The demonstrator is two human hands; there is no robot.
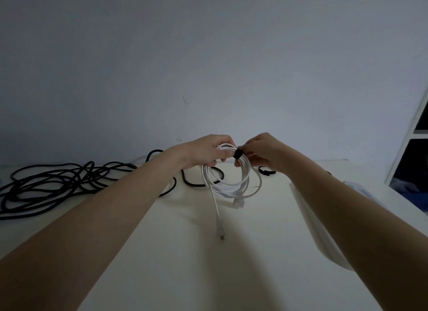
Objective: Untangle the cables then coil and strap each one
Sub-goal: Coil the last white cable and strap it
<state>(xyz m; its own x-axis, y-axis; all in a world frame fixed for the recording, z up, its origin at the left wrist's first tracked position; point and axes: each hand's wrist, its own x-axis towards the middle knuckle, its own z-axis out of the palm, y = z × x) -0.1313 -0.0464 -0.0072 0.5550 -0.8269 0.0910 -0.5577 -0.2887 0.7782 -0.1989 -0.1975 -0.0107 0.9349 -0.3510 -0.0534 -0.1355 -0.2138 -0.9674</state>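
A white cable [231, 185] hangs as a coil above the table, its top gripped by my left hand [206, 152]. A black strap [238, 153] wraps the top of the coil, and my right hand [261, 154] pinches that strap. One white plug end [221, 233] trails down onto the table, and another connector [238, 203] hangs at the coil's bottom. A long black cable [53, 183] lies in loose tangled loops at the left, with one loop [196, 183] reaching behind the white coil.
The white table [185, 252] meets a plain wall at its far edge. Another black strap [266, 171] lies on the table beyond my right wrist. A white shelf unit [410, 148] stands at the right, beside a pale object [361, 188] on the table's right edge.
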